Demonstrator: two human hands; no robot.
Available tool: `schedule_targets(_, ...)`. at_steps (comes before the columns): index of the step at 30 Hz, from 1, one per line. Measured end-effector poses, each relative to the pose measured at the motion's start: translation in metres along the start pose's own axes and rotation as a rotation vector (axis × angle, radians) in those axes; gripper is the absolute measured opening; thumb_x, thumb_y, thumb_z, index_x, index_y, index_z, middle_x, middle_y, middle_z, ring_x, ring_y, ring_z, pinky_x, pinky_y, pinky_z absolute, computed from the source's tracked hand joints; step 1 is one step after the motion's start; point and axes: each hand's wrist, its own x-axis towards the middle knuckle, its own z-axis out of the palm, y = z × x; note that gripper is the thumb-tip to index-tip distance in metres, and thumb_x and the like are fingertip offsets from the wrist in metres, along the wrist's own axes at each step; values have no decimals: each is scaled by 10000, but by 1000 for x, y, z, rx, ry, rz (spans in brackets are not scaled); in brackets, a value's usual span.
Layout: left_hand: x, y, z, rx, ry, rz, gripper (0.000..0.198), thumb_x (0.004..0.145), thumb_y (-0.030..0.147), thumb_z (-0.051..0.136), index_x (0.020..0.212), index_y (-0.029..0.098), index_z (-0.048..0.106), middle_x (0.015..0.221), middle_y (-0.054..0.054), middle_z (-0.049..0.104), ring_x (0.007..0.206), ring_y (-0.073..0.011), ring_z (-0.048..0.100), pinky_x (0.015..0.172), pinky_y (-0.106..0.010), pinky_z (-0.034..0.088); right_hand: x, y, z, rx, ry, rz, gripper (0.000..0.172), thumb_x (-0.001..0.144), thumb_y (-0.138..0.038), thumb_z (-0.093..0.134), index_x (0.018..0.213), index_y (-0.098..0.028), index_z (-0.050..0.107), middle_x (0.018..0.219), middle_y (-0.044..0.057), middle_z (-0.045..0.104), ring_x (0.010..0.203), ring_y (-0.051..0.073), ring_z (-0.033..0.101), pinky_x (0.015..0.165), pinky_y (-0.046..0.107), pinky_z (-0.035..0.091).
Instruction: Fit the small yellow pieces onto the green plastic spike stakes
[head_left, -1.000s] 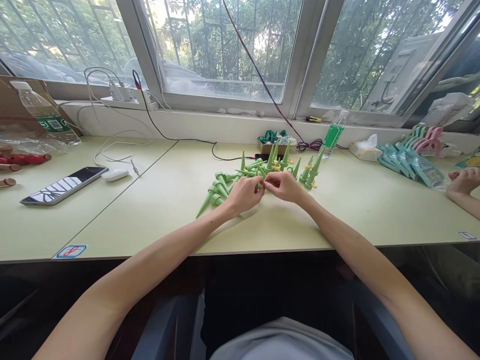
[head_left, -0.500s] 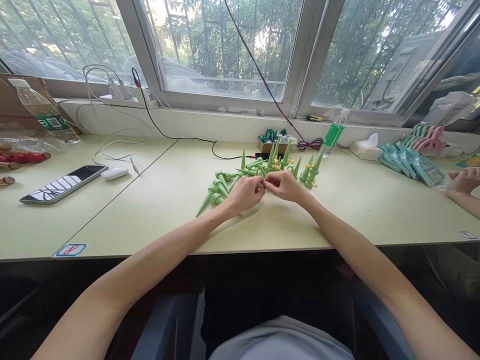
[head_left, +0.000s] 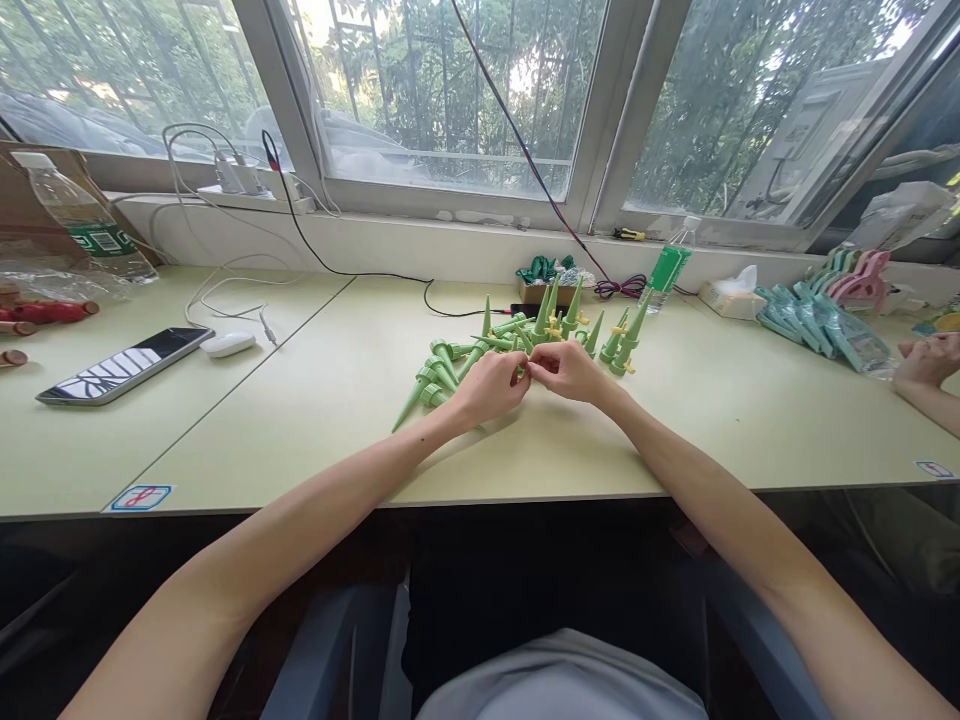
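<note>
My left hand (head_left: 495, 385) and my right hand (head_left: 566, 370) meet at the fingertips just above the table. Both are closed in a pinch, and what lies between the fingers is too small and hidden to make out. Behind and left of them is a pile of light green plastic plant watering spikes (head_left: 442, 368), lying on their sides. Several more spikes stand point up behind my right hand, some with small yellow valves. Two upright spikes (head_left: 626, 342) with yellow valves are to the right of that hand.
A small box (head_left: 534, 292) with green and white bundles stands behind the spikes, near a bottle (head_left: 666, 268) and a tissue box (head_left: 731, 298). A phone (head_left: 124, 368) and white case (head_left: 227, 344) lie left. Another person's hand (head_left: 926, 360) rests far right, beside teal packets (head_left: 814, 325).
Both hands keep almost the same pose and place, fingertips still together. The view has shifted very slightly; the spikes have not visibly moved.
</note>
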Motion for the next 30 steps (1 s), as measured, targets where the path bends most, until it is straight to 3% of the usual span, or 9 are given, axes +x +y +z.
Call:
schedule_targets(9,0,1,-1,24,-22,-18,159,841,212,506,692,188,558,609,-16,592,538,-147,493,576,-291,364,0,2,0,-6,-10,1,218,845,-284,556,666,-162,583,544,-28,502,527,90,396,543,248,302)
schedule_targets(30,0,0,0,41,-20,-8,178,846,232,504,673,195,520,601,-20,577,536,-146,486,566,-288,346,0,1,-1,-10,-16,-6,225,841,-285,550,655,-163,574,547,-26,498,532,92,400,540,246,303)
